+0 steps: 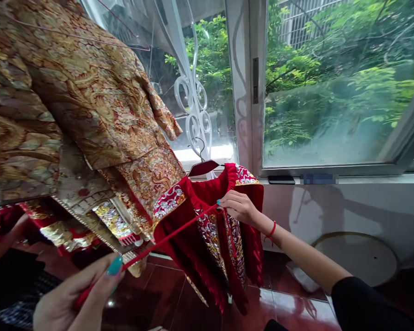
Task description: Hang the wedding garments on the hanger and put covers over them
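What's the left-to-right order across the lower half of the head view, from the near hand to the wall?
In order: left hand pinching the red cord → right hand gripping the cord's far end → red bracelet → round white disc against the wall.

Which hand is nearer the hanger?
Right. The right hand sits just below the hanger, at the red garment; the left hand is far off lower left, pinching the red cord.
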`<state>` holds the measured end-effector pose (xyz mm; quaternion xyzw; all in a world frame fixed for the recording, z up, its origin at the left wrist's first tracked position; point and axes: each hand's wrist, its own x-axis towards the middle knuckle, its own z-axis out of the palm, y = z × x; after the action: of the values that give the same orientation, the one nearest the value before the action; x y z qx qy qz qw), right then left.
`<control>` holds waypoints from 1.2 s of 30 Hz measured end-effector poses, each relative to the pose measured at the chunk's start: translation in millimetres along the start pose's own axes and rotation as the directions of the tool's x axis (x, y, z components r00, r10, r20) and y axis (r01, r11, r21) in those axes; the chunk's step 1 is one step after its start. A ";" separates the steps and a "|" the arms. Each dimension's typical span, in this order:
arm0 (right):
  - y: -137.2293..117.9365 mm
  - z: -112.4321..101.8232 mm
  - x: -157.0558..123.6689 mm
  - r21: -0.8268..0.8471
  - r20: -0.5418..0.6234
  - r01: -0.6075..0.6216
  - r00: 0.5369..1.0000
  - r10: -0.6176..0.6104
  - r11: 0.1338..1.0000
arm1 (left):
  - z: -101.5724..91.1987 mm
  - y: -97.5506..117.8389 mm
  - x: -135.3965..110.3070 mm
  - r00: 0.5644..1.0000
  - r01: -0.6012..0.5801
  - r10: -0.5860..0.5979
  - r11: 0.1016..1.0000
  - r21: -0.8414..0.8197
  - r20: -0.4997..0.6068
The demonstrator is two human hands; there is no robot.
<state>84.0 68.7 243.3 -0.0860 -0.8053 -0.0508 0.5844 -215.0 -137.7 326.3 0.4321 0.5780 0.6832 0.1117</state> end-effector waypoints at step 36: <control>6.6 8.6 -32.6 0.518 0.255 -0.760 0.576 0.777 0.393 | 213.8 -79.0 -23.5 0.905 -0.237 0.133 0.946 0.222 0.403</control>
<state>87.1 74.2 209.4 -0.2650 -0.6395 0.4689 0.5485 -74.4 19.5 236.6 0.6214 0.5873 0.5093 0.0975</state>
